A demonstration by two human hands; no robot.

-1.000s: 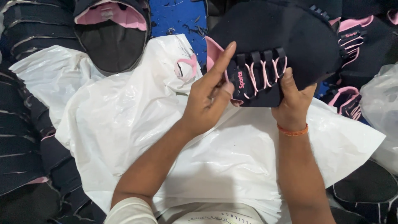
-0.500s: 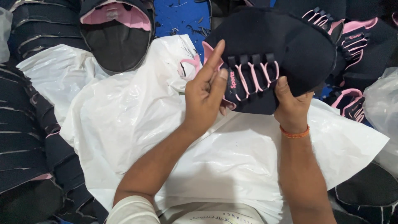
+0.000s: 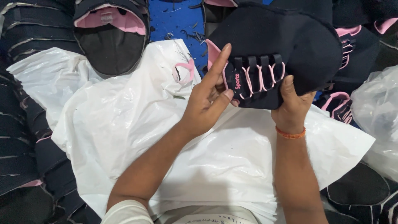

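Observation:
I hold a black fabric shoe upper (image 3: 286, 41) with pink lacing and a pink lining edge, raised above a white plastic sheet (image 3: 137, 124) on my lap. My left hand (image 3: 207, 99) grips its left end, index finger stretched up along the pink edge and thumb pressing beside the laces. My right hand (image 3: 292, 105) grips it from below at the lace panel, thumb on the black fabric. An orange thread band circles my right wrist.
More black and pink uppers lie around: one open with pink lining (image 3: 110, 35) at top left, stacks (image 3: 20, 103) down the left, others at the right (image 3: 344, 103). A blue surface (image 3: 176, 20) shows at the top. A clear plastic bag (image 3: 379, 116) sits right.
The upper has shifted slightly left and down in my hands. My left fingers have moved along its pink edge and the thumb now sits beside the laces.

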